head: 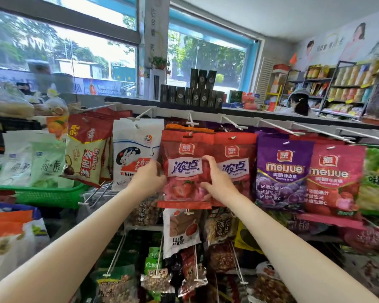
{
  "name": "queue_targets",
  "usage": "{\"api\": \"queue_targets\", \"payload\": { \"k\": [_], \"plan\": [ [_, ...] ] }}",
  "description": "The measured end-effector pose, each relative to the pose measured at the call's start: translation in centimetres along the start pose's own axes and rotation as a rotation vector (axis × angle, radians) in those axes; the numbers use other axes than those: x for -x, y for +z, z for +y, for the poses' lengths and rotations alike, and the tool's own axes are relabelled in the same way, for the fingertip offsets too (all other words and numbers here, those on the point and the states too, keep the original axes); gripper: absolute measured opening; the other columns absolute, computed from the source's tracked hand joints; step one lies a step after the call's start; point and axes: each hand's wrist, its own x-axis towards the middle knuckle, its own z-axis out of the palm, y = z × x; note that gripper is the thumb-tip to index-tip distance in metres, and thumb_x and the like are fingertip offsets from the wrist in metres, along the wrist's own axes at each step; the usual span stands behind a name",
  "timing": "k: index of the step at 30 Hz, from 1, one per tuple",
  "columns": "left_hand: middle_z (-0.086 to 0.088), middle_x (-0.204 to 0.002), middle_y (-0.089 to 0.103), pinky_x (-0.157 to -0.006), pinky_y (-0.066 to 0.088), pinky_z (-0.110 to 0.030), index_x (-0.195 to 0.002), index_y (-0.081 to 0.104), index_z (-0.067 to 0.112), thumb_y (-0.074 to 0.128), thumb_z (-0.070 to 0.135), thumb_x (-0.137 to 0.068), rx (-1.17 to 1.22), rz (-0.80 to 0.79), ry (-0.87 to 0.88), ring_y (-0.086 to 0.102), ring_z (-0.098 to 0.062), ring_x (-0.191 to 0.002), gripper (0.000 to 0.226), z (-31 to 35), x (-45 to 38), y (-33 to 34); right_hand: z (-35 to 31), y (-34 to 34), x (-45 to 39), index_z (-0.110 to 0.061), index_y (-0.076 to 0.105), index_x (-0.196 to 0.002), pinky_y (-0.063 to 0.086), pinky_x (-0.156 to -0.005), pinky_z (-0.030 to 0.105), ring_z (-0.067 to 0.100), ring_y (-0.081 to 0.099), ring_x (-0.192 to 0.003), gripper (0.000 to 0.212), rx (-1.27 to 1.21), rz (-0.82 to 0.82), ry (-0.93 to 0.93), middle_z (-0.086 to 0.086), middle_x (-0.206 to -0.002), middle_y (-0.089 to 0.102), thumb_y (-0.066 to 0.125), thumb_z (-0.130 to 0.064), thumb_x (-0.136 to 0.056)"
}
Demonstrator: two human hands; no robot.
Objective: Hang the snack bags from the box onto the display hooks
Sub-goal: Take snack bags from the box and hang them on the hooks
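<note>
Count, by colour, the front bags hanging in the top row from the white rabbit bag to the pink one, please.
White rabbit bag: 1
Red bags: 2
Purple bag: 1
Pink bag: 1
Total: 5

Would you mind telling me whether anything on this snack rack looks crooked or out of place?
The brown and cream bag at upper left hangs tilted, its bottom swung right towards the white rabbit bag. The red bag held by both hands hangs fairly straight. Nothing looks spilled or torn.

Bright daylight from the windows; edges bend and blur.
</note>
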Motion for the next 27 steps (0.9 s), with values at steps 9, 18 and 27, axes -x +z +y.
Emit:
{"api": "queue_targets", "payload": {
  "k": [9,18,27],
  "plan": [
    [-0.008,-0.115,0.056,-0.086,0.046,-0.034,-0.118,0.048,0.007,0.045,0.006,-0.088,-0.096,0.215,0.27,0.056,-0.024,-0.098,0.031,2.0,-0.8,-1.9,-0.6,-1.4,0.5,-0.014,0.01,-0.148,0.053,-0.068,0.038,0.029,0.06,-0.071,0.07,0.392,-0.111,-0.065,0.02,-0.106,0.058,0.045,0.002,-0.09],
    [-0.006,-0.146,0.035,-0.094,0.042,-0.04,-0.143,0.027,0.011,0.032,0.008,-0.096,-0.348,0.126,0.348,0.053,-0.033,-0.117,0.047,4.9,-5.4,-3.4,-5.3,-5.6,-4.8,-0.005,0.032,-0.139,0.039,-0.1,0.037,0.034,0.047,-0.122,0.051,0.283,0.105,-0.106,0.013,-0.143,0.031,0.046,-0.005,-0.09],
    [-0.007,-0.109,0.062,-0.064,0.039,-0.033,-0.109,0.057,0.011,0.034,0.012,-0.095,-0.576,0.295,0.374,0.062,-0.03,-0.097,0.027,5.6,-8.7,-4.9,-7.0,-6.5,-9.3,-0.003,0.066,-0.098,0.054,-0.085,0.042,0.037,0.066,-0.089,0.028,0.161,0.238,0.097,0.023,-0.098,0.068,0.04,-0.002,-0.086]
  ]
}}
